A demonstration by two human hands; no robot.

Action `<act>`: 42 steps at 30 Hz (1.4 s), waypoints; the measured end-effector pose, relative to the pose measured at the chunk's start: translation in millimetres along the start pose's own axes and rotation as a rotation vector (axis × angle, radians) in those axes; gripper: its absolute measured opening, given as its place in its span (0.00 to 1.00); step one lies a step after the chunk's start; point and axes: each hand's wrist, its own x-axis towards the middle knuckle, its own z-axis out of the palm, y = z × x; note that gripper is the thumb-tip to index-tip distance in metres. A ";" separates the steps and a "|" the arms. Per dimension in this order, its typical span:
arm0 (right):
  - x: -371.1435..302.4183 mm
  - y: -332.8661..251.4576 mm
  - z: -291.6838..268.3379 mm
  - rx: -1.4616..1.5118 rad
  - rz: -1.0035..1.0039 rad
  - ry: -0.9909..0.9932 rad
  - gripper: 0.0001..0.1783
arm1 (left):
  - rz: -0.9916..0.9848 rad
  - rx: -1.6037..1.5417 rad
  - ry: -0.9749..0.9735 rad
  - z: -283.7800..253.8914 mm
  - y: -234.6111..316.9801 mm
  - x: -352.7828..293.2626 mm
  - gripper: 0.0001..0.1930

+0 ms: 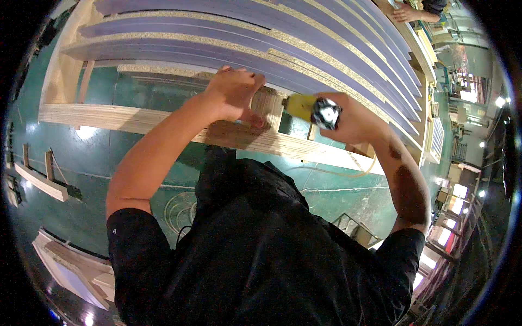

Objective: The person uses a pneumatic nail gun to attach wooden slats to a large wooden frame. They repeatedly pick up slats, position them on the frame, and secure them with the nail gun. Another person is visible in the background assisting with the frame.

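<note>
Left hand (231, 95): palm down, fingers and thumb curled about a short wooden block (269, 106), grasping it. Block set crosswise between the near rail (136, 118) of a pale wooden frame and the closest of the boards; its near end meets the rail.

Right hand (350, 117): fingers closed round a yellow-green tool (302, 106) with a black-and-silver end. Tool held roughly level, nose pointing left, just beside the block's right side; contact of nose with wood cannot be told, outline partly blurred.

Boards (179, 51): several, purple-grey faces with speckled chipboard edges, in a row of near-parallel strips beyond the hands. Left end of the row bounded by a wooden end piece (60, 81).

Floor (130, 163): green, visible through the frame and below it. Thin yellowish hose (348, 176) curves below the rail, at right; a coil (176, 209) of pale line lies near the person's left side. Small wooden stand (41, 182) at far left. Another person's hand (405, 12) rests at upper right, well apart from the block.
</note>
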 end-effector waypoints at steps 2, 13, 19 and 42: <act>23.9 -2.8 -0.3 -0.086 0.101 -0.070 0.37 | -0.030 -0.008 -0.038 4.1 -1.4 1.8 0.45; 43.9 -7.9 4.1 -0.145 -0.030 0.005 0.30 | -0.055 -0.022 0.084 18.0 -2.2 0.2 0.37; 49.4 -1.2 -1.6 -0.051 0.104 -0.082 0.30 | 0.001 -0.028 0.170 22.0 -5.2 -0.8 0.43; 39.8 19.9 -2.9 -0.141 0.089 -0.088 0.43 | -0.086 0.007 -0.040 1.5 1.6 0.9 0.45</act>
